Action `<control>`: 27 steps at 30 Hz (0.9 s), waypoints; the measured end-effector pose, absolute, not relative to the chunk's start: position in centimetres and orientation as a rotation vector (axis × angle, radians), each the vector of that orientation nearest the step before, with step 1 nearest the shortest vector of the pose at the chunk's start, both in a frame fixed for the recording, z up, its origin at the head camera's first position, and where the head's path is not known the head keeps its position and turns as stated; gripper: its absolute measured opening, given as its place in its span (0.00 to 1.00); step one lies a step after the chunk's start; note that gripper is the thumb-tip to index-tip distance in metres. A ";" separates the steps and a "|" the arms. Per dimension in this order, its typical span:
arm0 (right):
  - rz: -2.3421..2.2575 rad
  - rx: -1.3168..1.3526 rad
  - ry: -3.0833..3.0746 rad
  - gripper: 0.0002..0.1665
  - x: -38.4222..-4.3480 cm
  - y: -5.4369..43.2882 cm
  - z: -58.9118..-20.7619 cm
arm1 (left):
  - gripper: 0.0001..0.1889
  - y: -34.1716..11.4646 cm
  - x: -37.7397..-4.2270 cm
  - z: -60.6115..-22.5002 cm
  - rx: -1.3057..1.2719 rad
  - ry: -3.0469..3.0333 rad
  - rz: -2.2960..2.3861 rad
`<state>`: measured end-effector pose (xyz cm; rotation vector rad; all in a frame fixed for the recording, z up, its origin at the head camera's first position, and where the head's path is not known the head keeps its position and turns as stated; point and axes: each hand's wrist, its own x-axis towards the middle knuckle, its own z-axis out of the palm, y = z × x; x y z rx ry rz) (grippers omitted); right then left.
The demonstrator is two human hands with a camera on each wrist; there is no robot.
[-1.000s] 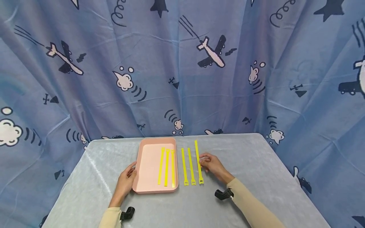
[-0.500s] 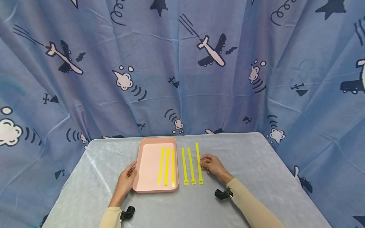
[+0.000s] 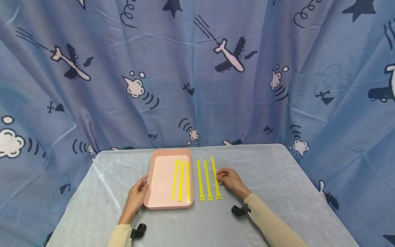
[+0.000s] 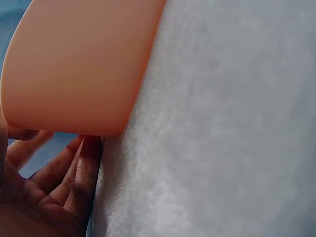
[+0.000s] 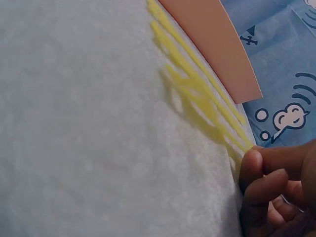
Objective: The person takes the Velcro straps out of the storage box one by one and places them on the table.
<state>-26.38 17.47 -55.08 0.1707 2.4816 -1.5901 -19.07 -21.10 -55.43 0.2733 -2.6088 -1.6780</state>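
Observation:
My right hand (image 3: 228, 179) pinches the rightmost yellow cable strap (image 3: 214, 171) between thumb and index finger, partway along its length. In the right wrist view that strap (image 5: 197, 101) casts a shadow on the cloth. Two more yellow straps (image 3: 207, 180) lie to its left, their slotted heads towards me. On the pink tray's (image 3: 158, 181) right side, several more yellow straps (image 3: 180, 181) lie side by side, heads at the far end. My left hand (image 3: 136, 195) rests against the tray's left side, its fairly straight fingers (image 4: 86, 168) touching the outer wall.
A light grey cloth (image 3: 265, 164) covers the table. Behind its far edge hangs a blue curtain (image 3: 166, 113) printed with planes and clouds. Black wrist cameras are worn on both wrists, the right one (image 3: 241, 210) close over the cloth.
The strap in my right hand has come down towards the cloth, its far end lower in the head view and now leaning slightly left. My left hand and the tray have stayed put.

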 end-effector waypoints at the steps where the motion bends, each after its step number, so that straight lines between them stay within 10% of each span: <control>1: -1.588 0.172 2.487 0.10 -26.4 17.5 -55.1 | 0.23 -21.1 -19.1 -55.4 0.271 -2.608 -1.678; 27: -1.872 0.002 2.269 0.18 -24.6 17.1 -52.9 | 0.23 -21.0 -19.1 -55.5 0.279 -2.578 -1.702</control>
